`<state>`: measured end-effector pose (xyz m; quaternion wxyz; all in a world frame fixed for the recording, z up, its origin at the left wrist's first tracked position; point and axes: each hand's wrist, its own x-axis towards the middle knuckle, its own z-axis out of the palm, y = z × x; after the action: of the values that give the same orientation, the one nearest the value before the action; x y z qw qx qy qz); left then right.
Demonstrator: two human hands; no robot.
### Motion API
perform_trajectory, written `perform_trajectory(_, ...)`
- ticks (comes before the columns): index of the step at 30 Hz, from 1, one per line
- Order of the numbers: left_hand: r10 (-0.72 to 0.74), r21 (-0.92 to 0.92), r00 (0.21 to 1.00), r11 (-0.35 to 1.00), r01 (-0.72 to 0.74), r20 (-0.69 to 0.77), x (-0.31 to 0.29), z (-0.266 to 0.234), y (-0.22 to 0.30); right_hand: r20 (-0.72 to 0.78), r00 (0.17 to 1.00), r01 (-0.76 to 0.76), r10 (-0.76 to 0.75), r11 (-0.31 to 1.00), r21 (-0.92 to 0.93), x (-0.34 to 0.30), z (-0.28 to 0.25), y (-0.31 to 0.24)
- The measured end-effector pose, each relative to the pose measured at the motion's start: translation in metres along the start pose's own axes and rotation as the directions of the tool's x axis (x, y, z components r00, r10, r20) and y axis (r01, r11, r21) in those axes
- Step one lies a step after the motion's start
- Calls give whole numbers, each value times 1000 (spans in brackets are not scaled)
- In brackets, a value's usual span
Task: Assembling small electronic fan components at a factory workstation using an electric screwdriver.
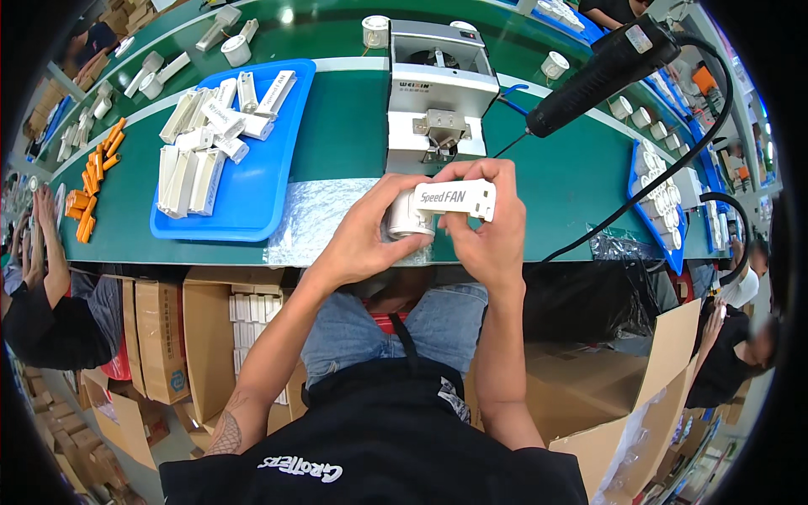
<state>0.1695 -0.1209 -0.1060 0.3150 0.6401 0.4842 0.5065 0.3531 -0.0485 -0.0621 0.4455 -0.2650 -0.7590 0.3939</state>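
Note:
Close to the table's near edge, my left hand [366, 236] is closed around a white round fan part [410, 220], thumb on its lower side. My right hand [495, 231] grips a white handle-shaped plastic housing [454, 199] with dark print and small slots at its right end. The housing lies crosswise at the upper right of the round part; whether the two are joined I cannot tell. Just beyond my fingers stands a grey and white bench machine [443, 101], seemingly a screw feeder. A black electric screwdriver [598, 80] hangs to the right, its thin bit pointing down-left.
On the left, a blue tray [273, 172] carries several white housings, with orange cylinders [97, 178] beside it. Bubble wrap [307, 223] lies under my left wrist. A black cable loops down the right, near a blue bin [673, 257] of white round parts. Cardboard boxes [589, 383] flank my legs.

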Motion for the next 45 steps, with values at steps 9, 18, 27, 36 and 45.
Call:
perform_trajectory(9, 2, -51, 1000, 999, 0, 27, 1, 1, 0, 45, 999, 17, -15, 999, -39, 3, -5, -9)
perform_trajectory(18, -23, -71, 1000, 997, 22, -5, 0, 2, 4, 60, 998, 39, -36, 998, -45, -1, -1, -12)
perform_trajectory(27, 2, -27, 1000, 1000, -2, 15, 2, 3, 1, 51, 998, 31, -28, 998, -59, 0, -5, -10)
perform_trajectory(36, -1, -64, 1000, 998, 0, -6, 0, 1, 0, 94, 994, 54, -48, 996, -69, 0, -2, -12)
perform_trajectory(45, 25, -39, 1000, 999, -25, -7, 0, 0, -1, 67, 997, 24, -24, 1000, -8, 1, -2, -7)
